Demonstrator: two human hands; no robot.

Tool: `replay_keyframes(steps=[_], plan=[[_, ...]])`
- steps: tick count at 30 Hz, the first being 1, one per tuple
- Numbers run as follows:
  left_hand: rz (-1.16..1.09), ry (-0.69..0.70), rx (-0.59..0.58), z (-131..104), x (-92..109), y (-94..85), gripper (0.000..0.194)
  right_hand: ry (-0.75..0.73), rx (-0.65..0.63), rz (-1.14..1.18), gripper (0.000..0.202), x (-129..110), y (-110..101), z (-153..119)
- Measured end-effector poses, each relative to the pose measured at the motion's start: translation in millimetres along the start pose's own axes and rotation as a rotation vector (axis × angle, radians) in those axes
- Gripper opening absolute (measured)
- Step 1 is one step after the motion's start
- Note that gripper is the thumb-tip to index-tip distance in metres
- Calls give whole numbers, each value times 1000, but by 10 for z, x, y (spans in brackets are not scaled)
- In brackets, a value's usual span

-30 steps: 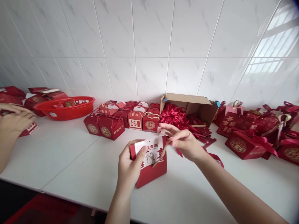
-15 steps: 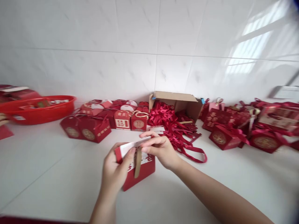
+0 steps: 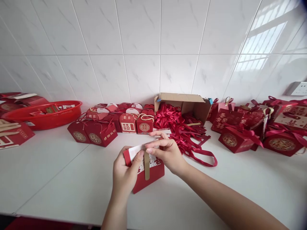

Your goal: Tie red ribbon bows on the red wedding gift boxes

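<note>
Hanging lengthwise down the red box's [image 3: 155, 175] near face, the gold ribbon [image 3: 147, 167] lies between the left hand [image 3: 126, 171], closed on the box's left side, and the half-curled right hand [image 3: 169, 153], hold unconfirmed.

Left grip [image 3: 124, 174] holding red box [image 3: 154, 174], right grip [image 3: 169, 155] at tan ribbon [image 3: 147, 169]

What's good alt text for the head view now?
The left hand holds a red carton; the right hand is at the top of a gold strip on its front. Behind, red ribbons spill from a cardboard box on a white table, with red gift boxes either side.
</note>
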State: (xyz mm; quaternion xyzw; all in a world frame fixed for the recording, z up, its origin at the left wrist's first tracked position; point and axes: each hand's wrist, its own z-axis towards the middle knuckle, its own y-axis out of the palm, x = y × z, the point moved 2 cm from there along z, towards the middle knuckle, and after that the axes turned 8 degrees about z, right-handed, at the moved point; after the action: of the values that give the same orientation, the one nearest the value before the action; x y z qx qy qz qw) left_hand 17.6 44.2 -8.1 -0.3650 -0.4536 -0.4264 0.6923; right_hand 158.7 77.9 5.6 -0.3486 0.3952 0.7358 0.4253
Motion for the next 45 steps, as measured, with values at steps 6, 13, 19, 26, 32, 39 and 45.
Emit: replay_keyframes(steps=[6,13,19,26,32,39,45], plan=[[-41,-29,-39,-3,-16,8,34,-41,-47,-24,12,18,4,-11],[-53,-18,-49,-13,-22,9,34,-76,-22,-60,12,49,7,-12],[-63,-22,-83,-23,-43,49,33,-153,49,-131,11,31,-5,-22],[-96,-6,-127,-45,-38,44,31,60,111,-46,42,60,2,-42],[7,77,-138,-84,1,71,41,36,84,17,43,-3,4,-33],[377,224,-37,44,-53,-170,42,-9,83,-91,41,-175,-49,1],[456,95,-245,-35,183,-425,35,-7,27,-136,40,-263,-89,13]])
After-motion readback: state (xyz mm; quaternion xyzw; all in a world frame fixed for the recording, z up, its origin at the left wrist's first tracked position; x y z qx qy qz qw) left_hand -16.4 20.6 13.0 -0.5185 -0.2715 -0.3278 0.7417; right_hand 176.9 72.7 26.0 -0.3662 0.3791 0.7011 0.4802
